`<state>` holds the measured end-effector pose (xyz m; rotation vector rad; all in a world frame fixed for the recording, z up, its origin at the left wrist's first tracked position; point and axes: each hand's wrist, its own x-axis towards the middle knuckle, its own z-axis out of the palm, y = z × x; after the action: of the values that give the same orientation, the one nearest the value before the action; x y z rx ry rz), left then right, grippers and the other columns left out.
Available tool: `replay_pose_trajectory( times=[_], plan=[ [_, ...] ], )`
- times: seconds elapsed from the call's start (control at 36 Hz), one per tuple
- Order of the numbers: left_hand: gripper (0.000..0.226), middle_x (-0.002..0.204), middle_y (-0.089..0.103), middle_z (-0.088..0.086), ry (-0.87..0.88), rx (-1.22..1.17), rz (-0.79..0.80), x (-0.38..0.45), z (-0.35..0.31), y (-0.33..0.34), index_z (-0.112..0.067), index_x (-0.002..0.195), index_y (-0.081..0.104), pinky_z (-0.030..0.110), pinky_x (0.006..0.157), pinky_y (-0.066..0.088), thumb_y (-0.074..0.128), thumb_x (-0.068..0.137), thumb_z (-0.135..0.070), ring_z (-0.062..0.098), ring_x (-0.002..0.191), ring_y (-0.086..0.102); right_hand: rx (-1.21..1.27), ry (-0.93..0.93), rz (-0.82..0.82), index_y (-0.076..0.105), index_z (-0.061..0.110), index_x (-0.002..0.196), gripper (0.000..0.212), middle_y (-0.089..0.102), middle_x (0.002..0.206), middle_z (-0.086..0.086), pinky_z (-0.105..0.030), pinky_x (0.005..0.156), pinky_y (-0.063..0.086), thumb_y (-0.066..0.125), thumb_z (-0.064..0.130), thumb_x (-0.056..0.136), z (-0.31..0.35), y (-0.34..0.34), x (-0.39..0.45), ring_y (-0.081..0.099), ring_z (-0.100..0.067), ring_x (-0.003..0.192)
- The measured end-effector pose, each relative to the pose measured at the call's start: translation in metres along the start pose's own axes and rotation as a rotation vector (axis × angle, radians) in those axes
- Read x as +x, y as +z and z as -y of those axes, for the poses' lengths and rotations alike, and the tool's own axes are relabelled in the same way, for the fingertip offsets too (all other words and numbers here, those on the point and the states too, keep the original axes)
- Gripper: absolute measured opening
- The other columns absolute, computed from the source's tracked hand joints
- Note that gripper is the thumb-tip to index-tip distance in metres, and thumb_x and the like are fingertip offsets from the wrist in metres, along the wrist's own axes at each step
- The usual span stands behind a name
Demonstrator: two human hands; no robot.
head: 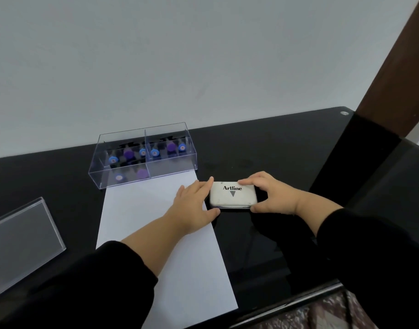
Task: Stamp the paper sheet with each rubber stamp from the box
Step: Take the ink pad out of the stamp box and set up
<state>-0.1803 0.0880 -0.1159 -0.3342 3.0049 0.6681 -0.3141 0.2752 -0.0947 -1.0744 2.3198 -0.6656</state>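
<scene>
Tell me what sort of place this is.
Probably a home or office desk: a glossy black glass tabletop against a plain white wall, with a clear plastic compartment box and white paper sheet.

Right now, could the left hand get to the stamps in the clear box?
Probably yes. The left hand holds the ink pad, but the clear box stands open-topped just beyond it, its lid lying aside, with nothing between.
</scene>
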Motion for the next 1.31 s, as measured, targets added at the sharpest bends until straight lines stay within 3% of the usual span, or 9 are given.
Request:
replay_pose_trajectory(
  times=[0.08, 0.14, 0.31, 0.75, 0.86, 0.94, 1.0, 1.14, 1.31],
  plan=[
    [0.074, 0.155, 0.020, -0.005, 0.030, 0.031, -0.030, 0.000, 0.002, 0.003, -0.023, 0.152, 0.005, 0.039, 0.118, 0.006, 0.048, 0.094, -0.041, 0.015, 0.142, 0.014, 0.071, -0.037, -0.061, 0.044, 0.026, 0.137, 0.067, 0.032, 0.129, 0.007, 0.005, 0.084, 0.027, 0.073, 0.010, 0.079, -0.008, 0.006, -0.001, 0.034, -0.005, 0.122],
    [0.074, 0.155, 0.021, -0.005, 0.029, 0.028, -0.042, 0.001, 0.003, 0.004, -0.023, 0.152, 0.006, 0.039, 0.118, 0.007, 0.048, 0.094, -0.041, 0.016, 0.141, 0.016, 0.074, -0.060, -0.087, 0.044, 0.024, 0.137, 0.066, 0.032, 0.129, 0.007, 0.009, 0.084, 0.023, 0.072, 0.009, 0.079, -0.012, 0.010, -0.001, 0.033, -0.005, 0.122],
    [0.075, 0.157, 0.019, -0.001, -0.008, -0.008, -0.033, -0.001, 0.000, 0.004, -0.023, 0.152, 0.003, 0.034, 0.119, 0.005, 0.049, 0.095, -0.040, 0.017, 0.144, 0.013, 0.085, -0.082, -0.121, 0.044, 0.022, 0.137, 0.063, 0.031, 0.128, 0.009, 0.010, 0.083, 0.020, 0.069, 0.008, 0.081, -0.014, 0.016, -0.001, 0.031, -0.003, 0.122],
    [0.078, 0.151, 0.030, -0.001, -0.025, -0.055, -0.069, -0.001, 0.001, 0.003, -0.022, 0.152, 0.008, 0.032, 0.113, 0.021, 0.054, 0.092, -0.040, 0.020, 0.134, 0.029, 0.197, -0.102, -0.195, 0.052, 0.020, 0.129, 0.056, 0.039, 0.124, 0.008, 0.004, 0.086, 0.026, 0.069, 0.002, 0.079, -0.015, 0.020, -0.001, 0.039, -0.006, 0.117],
    [0.079, 0.151, 0.031, -0.002, -0.019, -0.062, -0.075, 0.000, 0.002, 0.004, -0.022, 0.152, 0.007, 0.033, 0.114, 0.021, 0.054, 0.091, -0.039, 0.019, 0.134, 0.029, 0.239, -0.112, -0.207, 0.054, 0.028, 0.119, 0.050, 0.042, 0.120, 0.012, -0.002, 0.090, 0.030, 0.070, 0.002, 0.078, -0.015, 0.020, 0.000, 0.042, -0.007, 0.116],
    [0.079, 0.152, 0.029, -0.002, -0.020, -0.072, -0.072, 0.001, 0.003, 0.005, -0.022, 0.152, 0.007, 0.036, 0.115, 0.021, 0.055, 0.091, -0.040, 0.020, 0.136, 0.028, 0.367, -0.114, -0.217, 0.057, 0.038, 0.108, 0.046, 0.048, 0.121, 0.014, -0.023, 0.105, 0.035, 0.072, 0.011, 0.075, -0.016, 0.021, 0.000, 0.046, -0.012, 0.122],
    [0.080, 0.153, 0.028, -0.002, -0.029, -0.083, -0.069, 0.001, 0.004, 0.006, -0.023, 0.152, 0.006, 0.037, 0.116, 0.021, 0.055, 0.091, -0.041, 0.021, 0.137, 0.026, 0.471, -0.083, -0.231, 0.058, 0.041, 0.107, 0.044, 0.054, 0.125, 0.011, -0.032, 0.107, 0.037, 0.071, 0.023, 0.068, -0.017, 0.021, -0.001, 0.048, -0.014, 0.124],
    [0.080, 0.152, 0.029, -0.002, -0.037, -0.083, -0.067, 0.003, 0.004, 0.006, -0.022, 0.152, 0.005, 0.034, 0.113, 0.024, 0.054, 0.092, -0.041, 0.019, 0.135, 0.027, 0.680, -0.081, -0.313, 0.062, 0.029, 0.106, 0.032, 0.065, 0.112, 0.003, -0.025, 0.094, 0.046, 0.069, 0.008, 0.082, -0.017, 0.022, -0.001, 0.060, -0.013, 0.109],
    [0.080, 0.147, 0.036, -0.002, -0.024, -0.087, -0.097, 0.005, 0.008, 0.008, -0.020, 0.152, 0.011, 0.030, 0.109, 0.027, 0.056, 0.090, -0.042, 0.018, 0.129, 0.034, 0.784, -0.039, -0.412, 0.066, 0.024, 0.100, 0.013, 0.068, 0.099, 0.001, -0.014, 0.073, 0.049, 0.062, 0.016, 0.089, -0.009, 0.025, 0.000, 0.064, -0.008, 0.089]
  ],
)
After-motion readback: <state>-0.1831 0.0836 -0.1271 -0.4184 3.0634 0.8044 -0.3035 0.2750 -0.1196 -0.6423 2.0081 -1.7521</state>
